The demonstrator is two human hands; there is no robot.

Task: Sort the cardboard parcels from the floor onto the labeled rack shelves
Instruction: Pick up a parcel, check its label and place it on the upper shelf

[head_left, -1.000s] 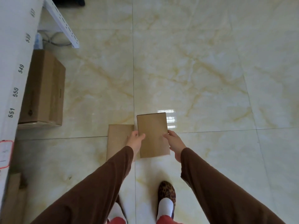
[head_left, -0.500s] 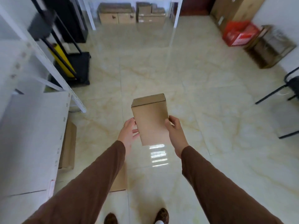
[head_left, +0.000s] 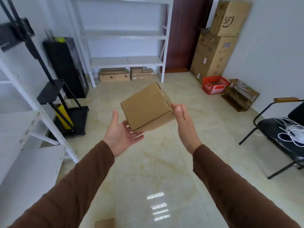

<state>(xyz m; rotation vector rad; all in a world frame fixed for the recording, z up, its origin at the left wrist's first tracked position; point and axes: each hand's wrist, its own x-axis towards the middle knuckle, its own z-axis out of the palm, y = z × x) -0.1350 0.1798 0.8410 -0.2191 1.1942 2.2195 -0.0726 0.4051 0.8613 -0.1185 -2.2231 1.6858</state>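
Observation:
A small brown cardboard parcel is tilted in the air at chest height, in the middle of the view. My left hand is palm up under its lower left corner. My right hand presses flat against its right side, so the parcel is held between both hands. A white rack with small number labels along its shelf edges stands at my left. A second white rack stands against the far wall. The corner of another flat parcel shows on the floor at the bottom edge.
Several cardboard boxes sit under the far rack. A black stand on a wheeled base is left of centre. Tall cartons, a red crate and a low wooden shelf line the right wall. A black chair holds white cables.
The parcel has come up from just above the floor to chest height and tipped over. My view has lifted from the floor to the room. My left hand has shifted under the parcel.

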